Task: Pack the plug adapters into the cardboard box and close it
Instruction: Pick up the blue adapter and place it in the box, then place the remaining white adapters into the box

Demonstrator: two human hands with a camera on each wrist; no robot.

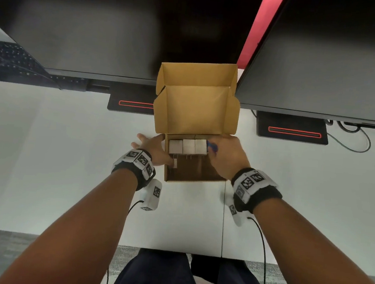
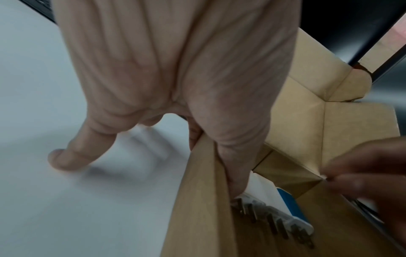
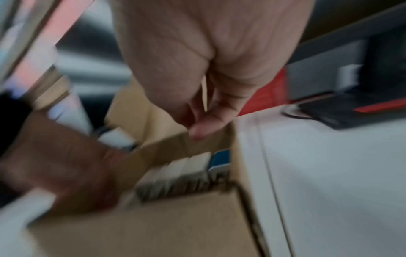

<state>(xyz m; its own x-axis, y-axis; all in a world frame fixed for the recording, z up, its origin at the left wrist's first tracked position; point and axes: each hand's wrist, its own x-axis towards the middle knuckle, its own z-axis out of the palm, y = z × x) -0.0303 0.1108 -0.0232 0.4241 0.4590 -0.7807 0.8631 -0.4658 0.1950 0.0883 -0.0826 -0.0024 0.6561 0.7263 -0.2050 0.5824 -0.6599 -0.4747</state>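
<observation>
Nearest, the left hand (image 1: 156, 149) straddles the left wall of the cardboard box (image 1: 192, 179), thumb inside against the wall, grasping it. The right hand (image 1: 225, 155) hangs loosely curled over the right wall, holding nothing. Farther in, the plug adapters (image 1: 187, 146) sit in a row at the back, prongs toward the person. Beyond, the lid (image 1: 196, 111) stands open. Shutting it could catch a raised adapter.

The head view is evenly lit from above, the white desk (image 1: 56, 153) rendered bright and the region beyond the hands left dark. Straight lines are bowed towards the edges. A soft shadow is cast under the left hand (image 2: 153, 69). Heavy motion blur is seen around the right hand (image 3: 208, 60).
</observation>
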